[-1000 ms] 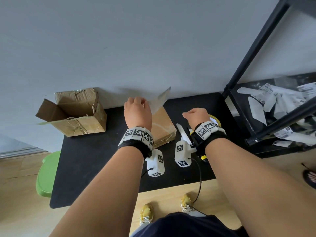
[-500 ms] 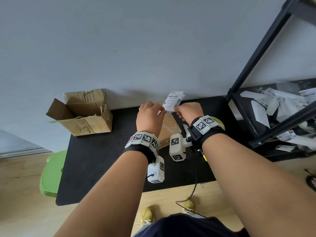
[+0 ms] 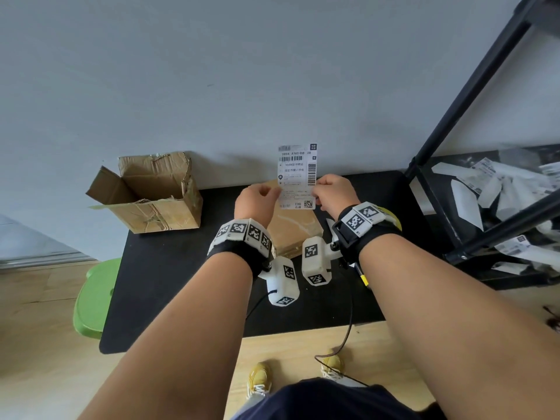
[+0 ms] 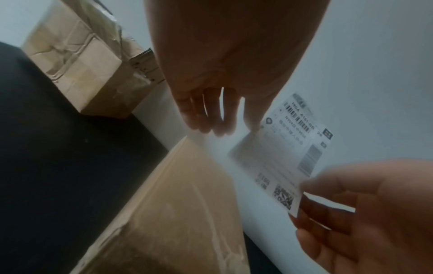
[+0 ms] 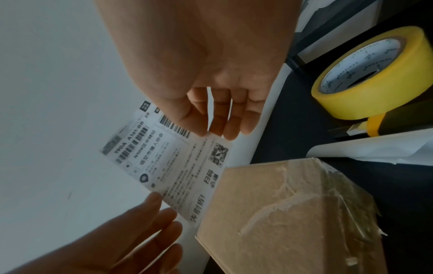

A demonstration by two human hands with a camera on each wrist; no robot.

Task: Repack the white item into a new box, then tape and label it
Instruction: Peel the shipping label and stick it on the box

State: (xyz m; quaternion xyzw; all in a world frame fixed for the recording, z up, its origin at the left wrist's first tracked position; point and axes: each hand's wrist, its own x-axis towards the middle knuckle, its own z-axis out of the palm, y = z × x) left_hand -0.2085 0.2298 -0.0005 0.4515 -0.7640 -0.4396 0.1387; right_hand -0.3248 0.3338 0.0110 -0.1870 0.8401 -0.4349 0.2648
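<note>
Head view, listing from largest to smallest.

Bench: black top, standing against a pale wall and carrying both boxes.

Old box: torn, flaps hanging open, sitting at the bench's far left, well apart from the work.

New box: plain brown carton, closed and showing clear tape across its top, lying below the hands. The white item is not showing; judging by the sealed lid, it is probably inside.

Tape roll: yellow, resting on the bench just beyond the new box on the right.

Label: white shipping slip with barcodes, printed text and a QR square, being held upright above the new box, printed face toward the person.

Left hand: pinching the label's left edge.

Right hand: pinching the label's right edge.

Step in hand, as judged: applying the label. Advice: keep it taut between both pinches, square it to the carton's edges, set one edge down first on a flat stretch of the top, then smooth across so no creases are forming over the barcodes.
</note>
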